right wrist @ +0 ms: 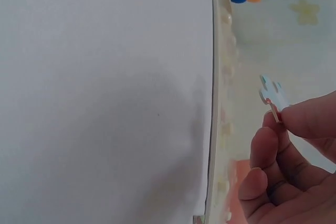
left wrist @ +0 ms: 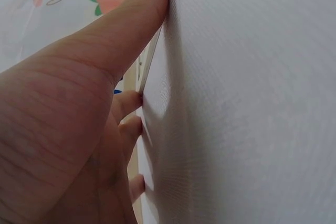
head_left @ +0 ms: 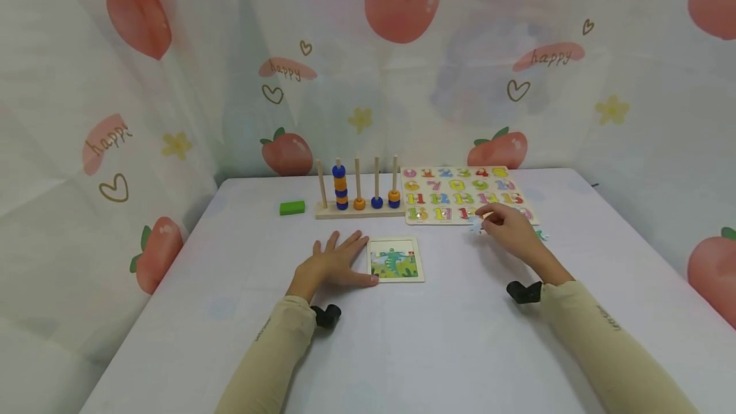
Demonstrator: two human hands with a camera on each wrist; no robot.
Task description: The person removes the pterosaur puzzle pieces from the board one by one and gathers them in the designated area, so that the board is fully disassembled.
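Note:
A small square jigsaw tray (head_left: pixel 421 260) with a pale frame and a green dinosaur picture lies on the table. The upper strip inside its frame is bare. My left hand (head_left: pixel 332 266) rests at the tray's left side, fingers spread, with the thumb at the lower left corner and a fingertip by the upper left. In the left wrist view the thumb (left wrist: pixel 126 24) lies along the tray's edge. Off to the right, my right hand (head_left: pixel 513 233) pinches a light blue jigsaw piece (right wrist: pixel 271 90) between thumb and index finger, raised above the table.
A wooden peg stand (head_left: pixel 368 212) with blue and orange beads stands at the back. Beside it lies a number puzzle board (head_left: pixel 439 223), just beyond my right hand. A green block (head_left: pixel 292 207) sits at the left, and another jigsaw piece (head_left: pixel 542 234) near my right wrist.

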